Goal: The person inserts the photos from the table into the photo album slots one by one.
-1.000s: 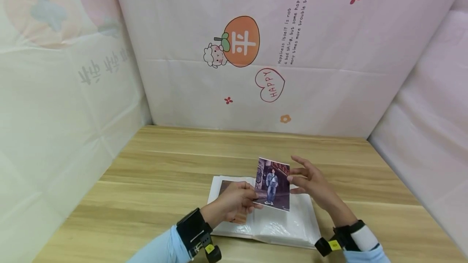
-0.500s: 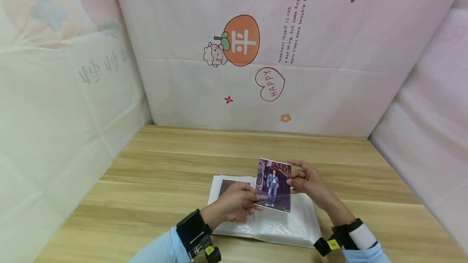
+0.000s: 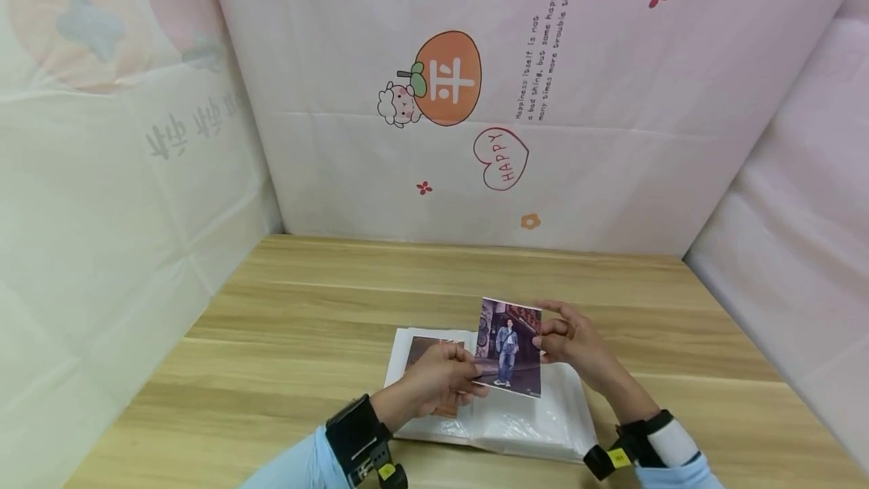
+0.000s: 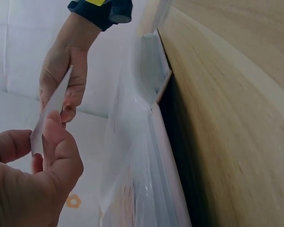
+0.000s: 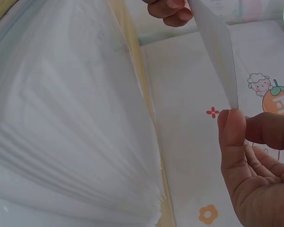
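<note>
A photo (image 3: 516, 338) of a standing figure in denim is held up above an open photo album (image 3: 536, 417). My left hand (image 3: 437, 379) pinches the photo's left edge between thumb and fingers. On the opposite edge, my right hand (image 3: 577, 342) pinches it too; in the right wrist view the thumb and index finger meet at the edge of the photo (image 5: 222, 56), whose pale back shows. The album's left page bears another brownish photo (image 3: 422, 349), partly hidden by my left hand. Its right page is a glossy clear sleeve.
The album lies on a wooden table (image 3: 326, 308). White printed cloth (image 3: 339, 172) hangs behind, with more white sheets at both sides. In the left wrist view, the album's pages (image 4: 142, 156) stand in a thick stack above the tabletop.
My right hand has come in from just beside the photo and taken its right edge, its fingers drawing together. The photo and my left hand stay nearly in place.
</note>
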Demonstrator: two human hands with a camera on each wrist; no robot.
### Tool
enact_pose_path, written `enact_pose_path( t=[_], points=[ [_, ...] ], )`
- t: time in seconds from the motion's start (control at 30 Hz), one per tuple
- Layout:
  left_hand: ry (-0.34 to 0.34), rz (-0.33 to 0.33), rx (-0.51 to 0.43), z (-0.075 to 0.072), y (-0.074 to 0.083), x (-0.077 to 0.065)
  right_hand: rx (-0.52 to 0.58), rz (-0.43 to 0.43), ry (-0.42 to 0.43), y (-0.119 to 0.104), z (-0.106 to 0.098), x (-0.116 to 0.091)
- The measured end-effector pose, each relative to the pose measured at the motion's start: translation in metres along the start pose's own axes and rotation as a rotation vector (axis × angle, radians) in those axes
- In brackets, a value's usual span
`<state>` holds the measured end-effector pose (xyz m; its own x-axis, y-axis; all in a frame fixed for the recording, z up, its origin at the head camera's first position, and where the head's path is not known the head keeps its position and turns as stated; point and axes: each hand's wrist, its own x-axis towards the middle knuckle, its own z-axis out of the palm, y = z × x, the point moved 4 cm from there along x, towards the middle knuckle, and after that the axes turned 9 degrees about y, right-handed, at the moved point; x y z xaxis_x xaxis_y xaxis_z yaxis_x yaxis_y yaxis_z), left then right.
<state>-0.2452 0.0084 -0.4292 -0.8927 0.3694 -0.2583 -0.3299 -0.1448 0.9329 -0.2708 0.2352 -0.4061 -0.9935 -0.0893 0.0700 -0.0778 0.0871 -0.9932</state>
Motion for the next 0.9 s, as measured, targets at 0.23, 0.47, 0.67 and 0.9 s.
enact_pose_path(
  t=[0.23,0.47,0.67,0.9],
  points=[
    [-0.044,0.249,0.316,0.001,0.003,-0.008,-0.026,-0.055,0.069,-0.005,-0.014,0.004],
    [-0.117,0.644,1.035,0.016,0.003,-0.026,-0.024,-0.043,0.151,-0.005,-0.032,0.013],
    [-0.173,0.895,1.447,0.03,-0.008,-0.037,-0.032,-0.036,0.216,-0.006,-0.042,0.018],
    [-0.208,0.914,1.5,0.034,-0.015,-0.038,-0.027,-0.002,0.243,-0.003,-0.047,0.019]
  ],
)
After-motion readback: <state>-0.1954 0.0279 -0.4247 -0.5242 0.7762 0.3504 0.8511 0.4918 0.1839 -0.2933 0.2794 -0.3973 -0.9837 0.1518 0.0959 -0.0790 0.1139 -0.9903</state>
